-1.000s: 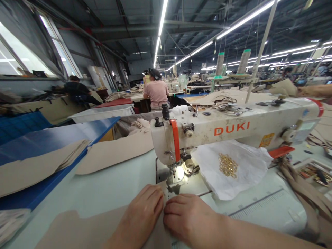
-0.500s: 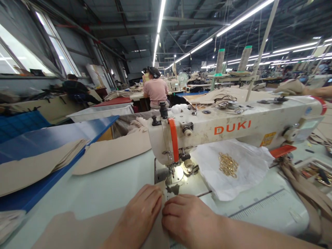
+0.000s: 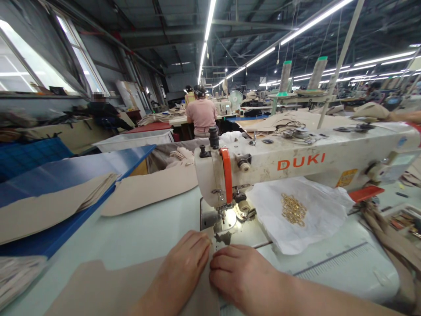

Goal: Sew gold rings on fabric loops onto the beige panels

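Item: beige fabric panel, flat on the surface, near left, its narrow end reaching toward the needle of the sewing machine.
Left hand: flat, fingers together, pressing the panel.
Right hand: curled, fingertips at the panel's edge; pinching or pressing, cannot tell.
Right: brass rings on white paper.
Likely hazard: fingertips near the needle, so a forward slip could catch them; uneven pressure could skew the panel.

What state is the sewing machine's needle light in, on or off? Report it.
On: the needle light throws a bright white glow on the plate beneath the machine head.
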A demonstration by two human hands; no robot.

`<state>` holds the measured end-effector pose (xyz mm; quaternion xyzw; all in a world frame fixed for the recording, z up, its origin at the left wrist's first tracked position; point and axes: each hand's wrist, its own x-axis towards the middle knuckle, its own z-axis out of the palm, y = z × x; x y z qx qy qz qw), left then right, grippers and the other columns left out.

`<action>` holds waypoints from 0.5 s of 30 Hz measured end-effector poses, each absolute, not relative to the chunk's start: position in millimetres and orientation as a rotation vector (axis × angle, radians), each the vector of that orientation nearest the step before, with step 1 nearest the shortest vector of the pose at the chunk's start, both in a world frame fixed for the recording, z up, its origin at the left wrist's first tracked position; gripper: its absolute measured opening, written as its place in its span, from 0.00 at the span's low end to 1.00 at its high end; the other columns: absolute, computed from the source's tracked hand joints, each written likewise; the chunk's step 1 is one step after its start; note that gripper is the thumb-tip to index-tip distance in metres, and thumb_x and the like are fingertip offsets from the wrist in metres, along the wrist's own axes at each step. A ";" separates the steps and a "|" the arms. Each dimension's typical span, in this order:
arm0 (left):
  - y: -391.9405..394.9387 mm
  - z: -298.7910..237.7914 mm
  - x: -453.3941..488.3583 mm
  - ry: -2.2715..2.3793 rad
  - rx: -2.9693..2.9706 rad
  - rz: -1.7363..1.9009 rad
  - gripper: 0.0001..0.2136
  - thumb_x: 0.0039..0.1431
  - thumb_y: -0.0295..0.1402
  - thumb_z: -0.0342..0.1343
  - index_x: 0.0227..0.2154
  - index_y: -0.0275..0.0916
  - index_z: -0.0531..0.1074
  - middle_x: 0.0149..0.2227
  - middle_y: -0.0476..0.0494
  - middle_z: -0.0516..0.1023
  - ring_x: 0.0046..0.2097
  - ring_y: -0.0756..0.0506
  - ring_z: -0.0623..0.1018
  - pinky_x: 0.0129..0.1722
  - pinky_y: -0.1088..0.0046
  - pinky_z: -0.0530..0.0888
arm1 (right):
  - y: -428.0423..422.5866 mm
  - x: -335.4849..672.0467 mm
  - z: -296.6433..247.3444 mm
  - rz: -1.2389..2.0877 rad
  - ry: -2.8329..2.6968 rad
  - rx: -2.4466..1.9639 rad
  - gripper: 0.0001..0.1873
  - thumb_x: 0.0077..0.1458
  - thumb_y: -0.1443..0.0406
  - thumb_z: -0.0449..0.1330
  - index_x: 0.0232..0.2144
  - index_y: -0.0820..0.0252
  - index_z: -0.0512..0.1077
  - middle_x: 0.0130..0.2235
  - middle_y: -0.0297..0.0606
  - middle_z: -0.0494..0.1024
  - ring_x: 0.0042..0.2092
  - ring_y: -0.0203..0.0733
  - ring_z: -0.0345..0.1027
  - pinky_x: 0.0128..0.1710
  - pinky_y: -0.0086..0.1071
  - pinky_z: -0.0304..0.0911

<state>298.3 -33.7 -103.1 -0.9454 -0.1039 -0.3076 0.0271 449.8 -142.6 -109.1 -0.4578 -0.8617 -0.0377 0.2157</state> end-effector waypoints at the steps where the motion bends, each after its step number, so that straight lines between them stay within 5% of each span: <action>1: -33.8 -103.1 298.0 -0.321 -2.922 -0.947 0.16 0.67 0.26 0.39 0.29 0.38 0.70 0.28 0.46 0.76 0.32 0.47 0.75 0.33 0.70 0.75 | -142.7 449.8 -108.4 -0.095 -2.385 -1.267 0.06 0.61 0.66 0.56 0.31 0.61 0.69 0.35 0.36 0.75 0.38 0.40 0.65 0.40 0.32 0.61; 15: -41.5 -96.2 290.0 -0.373 -3.030 -1.008 0.12 0.62 0.21 0.43 0.35 0.37 0.71 0.34 0.44 0.79 0.37 0.45 0.78 0.37 0.69 0.79 | -130.2 446.1 -107.9 -0.329 -2.415 -1.425 0.05 0.58 0.68 0.60 0.37 0.64 0.69 0.39 0.40 0.73 0.41 0.44 0.64 0.44 0.36 0.62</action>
